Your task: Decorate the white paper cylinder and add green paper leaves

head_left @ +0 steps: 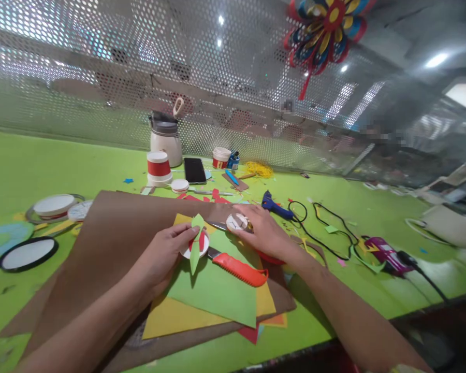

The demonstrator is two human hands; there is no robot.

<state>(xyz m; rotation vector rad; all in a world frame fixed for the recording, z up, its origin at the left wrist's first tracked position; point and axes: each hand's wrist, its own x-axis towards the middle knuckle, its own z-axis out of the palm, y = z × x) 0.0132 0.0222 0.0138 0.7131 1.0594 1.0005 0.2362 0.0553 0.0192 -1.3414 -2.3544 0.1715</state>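
Note:
My left hand (166, 254) pinches a small white disc (204, 247) with red pieces on it and a pointed light-green paper leaf (194, 259) across its front. My right hand (262, 228) is curled round a second small white disc (236, 222) with dark lines on its face. A metal blade (218, 226) shows beside that disc. Between my hands lies a red-handled knife (241, 268), partly hidden at its blade end. Under it are a green sheet (217, 295), yellow sheets (159, 321) and a brown sheet (112, 233).
A blue glue gun (275, 206) with a black cord lies right of the sheets, near a purple device (388, 255). Behind stand a red-and-white tub (159, 168), a phone (194, 171) and a kettle-like jug (166, 140). Round frames (28, 254) lie at left.

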